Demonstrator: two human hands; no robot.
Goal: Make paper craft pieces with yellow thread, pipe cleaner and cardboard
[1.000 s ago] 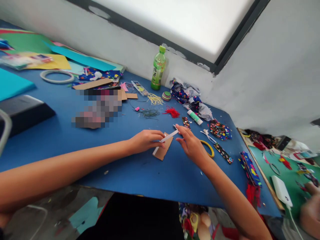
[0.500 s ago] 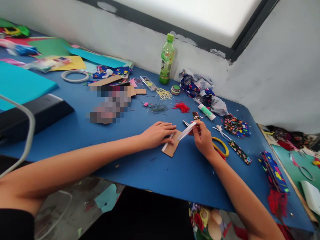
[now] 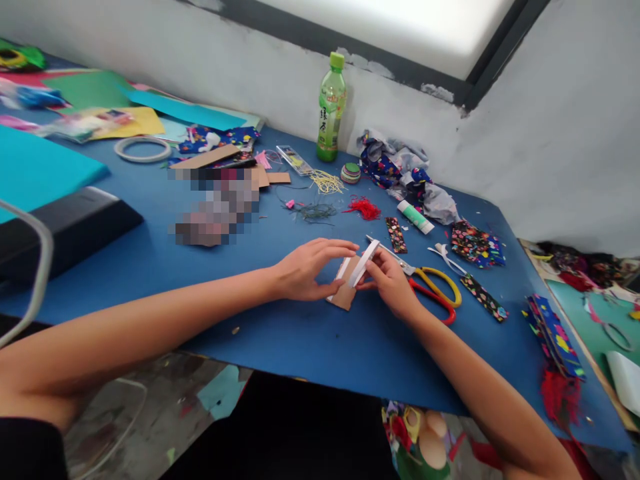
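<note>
A small piece of brown cardboard (image 3: 342, 299) lies on the blue table (image 3: 280, 340) in front of me, with a white strip along its left edge. My left hand (image 3: 313, 270) arches over that edge, thumb and fingers apart, the thumb close to or touching the cardboard. With thumb and fingers my right hand (image 3: 393, 283) pinches a second white strip (image 3: 364, 263), which stands up from the cardboard's right side. Beside my right hand lie scissors (image 3: 435, 288) with one yellow and one red handle, the blades partly behind the hand.
Behind my hands are a green bottle (image 3: 331, 110), red threads (image 3: 365, 208), a glue stick (image 3: 415, 217) and crumpled patterned fabric (image 3: 395, 167). Narrow floral pieces (image 3: 396, 235) lie near the scissors. At left are a tape roll (image 3: 143, 149) and a dark box-like object (image 3: 70, 230).
My left hand has lifted and opened from its flat press on the cardboard. My right hand has moved left and down with the strip, uncovering more of the scissors. The view has shifted slightly.
</note>
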